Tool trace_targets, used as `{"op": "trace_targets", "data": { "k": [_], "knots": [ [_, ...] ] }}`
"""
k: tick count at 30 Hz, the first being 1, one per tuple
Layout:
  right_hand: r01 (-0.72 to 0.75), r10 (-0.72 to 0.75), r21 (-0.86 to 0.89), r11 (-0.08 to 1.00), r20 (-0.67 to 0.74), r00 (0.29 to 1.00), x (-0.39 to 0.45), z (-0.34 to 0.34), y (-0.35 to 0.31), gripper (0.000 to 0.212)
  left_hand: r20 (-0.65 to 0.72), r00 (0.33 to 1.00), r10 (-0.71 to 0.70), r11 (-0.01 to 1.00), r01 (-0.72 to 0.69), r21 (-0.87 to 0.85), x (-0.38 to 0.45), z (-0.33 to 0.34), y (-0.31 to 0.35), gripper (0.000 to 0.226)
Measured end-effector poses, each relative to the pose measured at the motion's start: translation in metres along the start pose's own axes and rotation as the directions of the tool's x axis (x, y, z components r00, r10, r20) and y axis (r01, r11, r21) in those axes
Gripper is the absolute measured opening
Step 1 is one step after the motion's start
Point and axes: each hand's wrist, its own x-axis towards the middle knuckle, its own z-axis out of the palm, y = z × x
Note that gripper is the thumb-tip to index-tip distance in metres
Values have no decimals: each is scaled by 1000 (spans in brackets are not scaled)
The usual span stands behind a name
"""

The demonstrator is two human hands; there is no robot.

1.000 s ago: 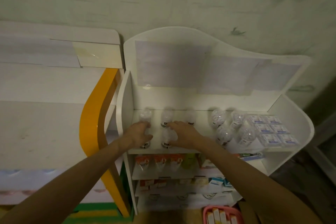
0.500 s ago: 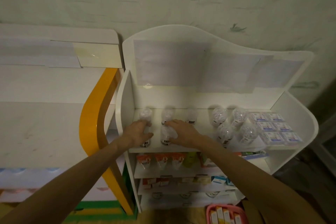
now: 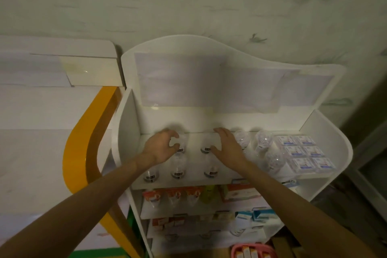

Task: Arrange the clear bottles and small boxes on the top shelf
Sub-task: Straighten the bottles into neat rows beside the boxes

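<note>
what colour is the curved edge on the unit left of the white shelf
Orange-yellow: the curved edge shows plainly in the head view, beside the white shelf.

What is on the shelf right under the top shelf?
Under the top shelf stands a row of small pouches with orange-red tops, then a yellow-green one and an orange box. The right forearm covers what lies further right.
</note>
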Motion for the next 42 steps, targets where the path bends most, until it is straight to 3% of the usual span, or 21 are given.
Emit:
{"op": "trace_targets", "data": {
  "k": [5, 12, 16, 22, 28, 31, 33, 37, 42],
  "knots": [
    [-157, 150, 44, 987, 136, 979, 22, -1, 13, 91, 51, 999, 9, 997, -13, 72, 26, 12, 6, 44],
    [-263, 201, 161, 951, 323, 925, 40, 11, 22, 96, 157, 987, -42, 984, 13, 178, 52, 24, 3, 74],
    [-221, 155, 206, 953, 294, 943, 41, 21, 22, 71, 170, 985, -37, 977, 0, 214, 56, 28, -2, 59],
    [-239, 157, 238, 941, 319, 935, 46, 21, 25, 66, 146, 989, -31, 980, 2, 200, 58, 30, -2, 57],
    [-277, 206, 217, 936, 301, 931, 40, 11, 27, 93, 40, 992, 116, 981, -121, 150, 60, 29, 21, 45],
    [-252, 201, 181, 951, 260, 945, 31, 2, 30, 88, 82, 979, 187, 978, -193, 79, 52, 33, 37, 43],
    [-218, 177, 153, 964, 240, 954, 25, -3, 34, 80, 183, 962, 203, 970, -223, 99, 45, 39, 49, 46],
    [-153, 125, 44, 987, 376, 918, 15, -7, 37, 60, 305, 935, 184, 969, -225, 106, 34, 54, 65, 56],
    [-67, 68, -15, 998, 389, 919, 8, -9, 27, 46, 381, 911, 156, 967, -220, 129, 30, 60, 70, 48]
  ]
}}
